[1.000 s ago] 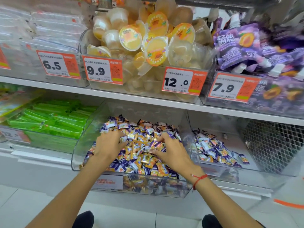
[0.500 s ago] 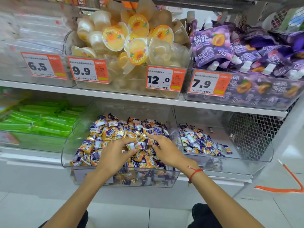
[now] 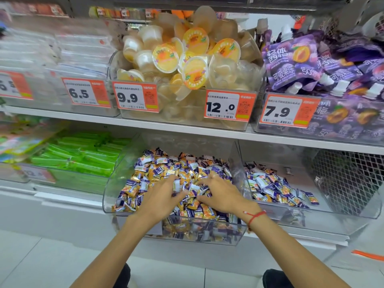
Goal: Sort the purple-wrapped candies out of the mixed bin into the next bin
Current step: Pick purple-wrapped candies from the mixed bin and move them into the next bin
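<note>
**Easy to grab the wrong colour here**

Both hands are down in the clear plastic mixed bin [image 3: 128,175], left hand [image 3: 160,197] and right hand [image 3: 221,196], fingers loosely spread on the pile; can't tell if either actually pinches anything. Purple-wrapped candies [image 3: 194,189] sit tangled with orange-wrapped candies [image 3: 207,210], so a scoop could drag orange ones into the clear neighbouring bin [image 3: 353,213], or spill some over the low front lip.

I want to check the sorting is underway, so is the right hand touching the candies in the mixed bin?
Touching: in the head view the right hand lies on the candy pile, fingers among the wrappers.
</note>
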